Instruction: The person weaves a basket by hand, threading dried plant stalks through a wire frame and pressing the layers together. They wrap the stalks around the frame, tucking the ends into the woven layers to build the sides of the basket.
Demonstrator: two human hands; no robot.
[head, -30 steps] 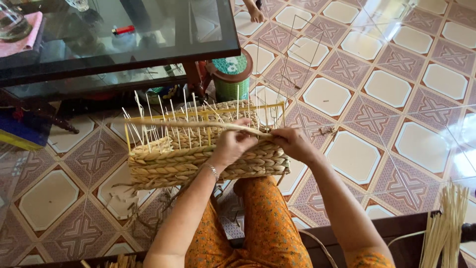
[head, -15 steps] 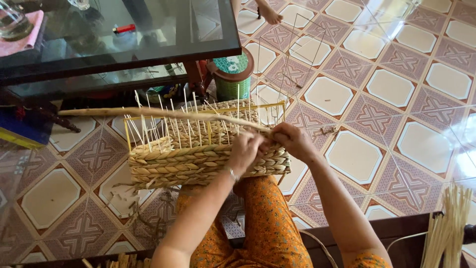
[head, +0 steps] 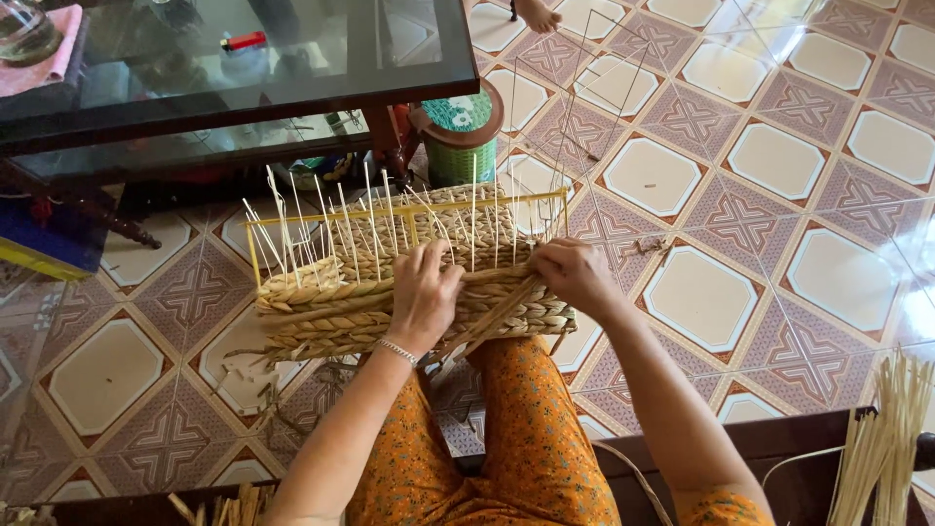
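Observation:
A half-woven straw basket [head: 321, 307] on a yellow wire frame [head: 409, 208] rests against my knees, with several thin upright stakes sticking out of its top. My left hand [head: 424, 297] lies flat on the woven braid at the basket's front, fingers pressing the top row. My right hand [head: 570, 273] grips the braided straw strand [head: 492, 317] at the basket's right end, and the strand runs down across the front. A bracelet sits on my left wrist.
A dark glass-top table [head: 243, 68] stands behind the basket, with a green woven stool [head: 463, 131] beside its leg. An empty wire frame [head: 584, 97] stands on the patterned tiles. Loose straw stalks [head: 891, 438] lean at the lower right. Another person's foot [head: 536, 15] shows at the top.
The long straw strand that stretched out to the left above the basket has been pulled in and now lies against the front. My left hand has moved down onto the braid.

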